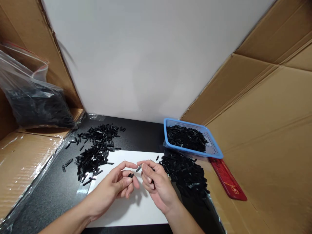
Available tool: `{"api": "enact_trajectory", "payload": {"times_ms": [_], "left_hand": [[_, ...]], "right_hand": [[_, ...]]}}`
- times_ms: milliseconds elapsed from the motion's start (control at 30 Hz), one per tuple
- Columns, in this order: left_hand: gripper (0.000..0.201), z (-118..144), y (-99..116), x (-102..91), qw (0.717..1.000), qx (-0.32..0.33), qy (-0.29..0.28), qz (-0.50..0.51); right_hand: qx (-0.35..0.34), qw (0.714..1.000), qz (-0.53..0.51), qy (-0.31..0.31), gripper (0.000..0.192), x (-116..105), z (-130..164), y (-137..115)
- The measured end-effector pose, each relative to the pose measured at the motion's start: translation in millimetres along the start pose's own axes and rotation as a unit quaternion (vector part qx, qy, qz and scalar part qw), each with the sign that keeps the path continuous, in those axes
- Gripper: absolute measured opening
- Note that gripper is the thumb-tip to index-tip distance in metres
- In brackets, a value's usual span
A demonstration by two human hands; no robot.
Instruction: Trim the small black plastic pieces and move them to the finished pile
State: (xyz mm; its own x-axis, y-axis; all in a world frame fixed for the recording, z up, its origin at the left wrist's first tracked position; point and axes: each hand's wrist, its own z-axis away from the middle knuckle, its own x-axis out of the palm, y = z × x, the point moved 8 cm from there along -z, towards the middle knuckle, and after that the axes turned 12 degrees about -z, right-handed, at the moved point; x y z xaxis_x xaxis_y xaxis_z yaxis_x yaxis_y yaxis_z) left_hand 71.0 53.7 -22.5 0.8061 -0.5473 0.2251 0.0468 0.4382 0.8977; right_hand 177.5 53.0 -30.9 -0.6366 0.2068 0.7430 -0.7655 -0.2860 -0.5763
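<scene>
My left hand point(117, 185) and my right hand point(156, 183) meet above a white sheet point(136, 211) on the black table. A small black plastic piece point(138, 168) is pinched between my right thumb and forefinger. My left hand curls around another small black piece point(131, 175), its forefinger reaching toward the right hand's piece. A loose heap of the same black pieces point(96, 151) lies left of the sheet. A second heap point(186, 174) lies to the right, close to my right hand.
A blue mesh basket point(214, 146) holding more black pieces stands at the back right. A clear bag of black parts point(36, 104) rests on cardboard at the left. A red flat strip point(227, 180) lies right. Cardboard walls enclose both sides; a white panel stands behind.
</scene>
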Motion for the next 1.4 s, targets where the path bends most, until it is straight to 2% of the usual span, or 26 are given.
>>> {"api": "enact_trajectory", "payload": {"times_ms": [267, 367, 467, 600, 733, 900, 1133, 1400], "left_hand": [[0.026, -1, 9, -0.6, 0.996, 0.045, 0.01, -0.079], [0.027, -2, 10, -0.5, 0.995, 0.048, 0.01, -0.082], [0.03, -2, 10, -1.1, 0.995, 0.051, 0.01, -0.08], [0.031, -2, 10, -0.4, 0.995, 0.054, 0.008, -0.079], [0.033, -2, 10, 0.7, 0.997, 0.056, 0.007, -0.057], [0.033, -3, 8, 2.1, 0.999, 0.042, 0.0, -0.03], [0.029, -1, 7, 5.0, 0.999, 0.017, -0.003, -0.04], [0.024, -3, 4, -3.3, 1.0, -0.006, 0.023, -0.004]], "right_hand": [[0.018, 0.999, -0.033, -0.027, 0.028, 3, 0, 4], [0.008, 0.999, -0.031, -0.03, 0.026, 5, 0, 3], [-0.001, 0.999, -0.008, -0.035, 0.038, 8, 1, 4], [0.008, 0.998, 0.039, -0.05, 0.043, 12, 3, 9], [0.028, 0.997, 0.058, -0.038, 0.042, 10, 5, 13], [0.026, 0.996, 0.076, -0.027, 0.041, 9, 4, 12], [-0.028, 0.993, 0.117, -0.011, 0.033, 5, 3, 5], [-0.012, 0.998, 0.056, -0.01, 0.032, 6, 4, 7]]}}
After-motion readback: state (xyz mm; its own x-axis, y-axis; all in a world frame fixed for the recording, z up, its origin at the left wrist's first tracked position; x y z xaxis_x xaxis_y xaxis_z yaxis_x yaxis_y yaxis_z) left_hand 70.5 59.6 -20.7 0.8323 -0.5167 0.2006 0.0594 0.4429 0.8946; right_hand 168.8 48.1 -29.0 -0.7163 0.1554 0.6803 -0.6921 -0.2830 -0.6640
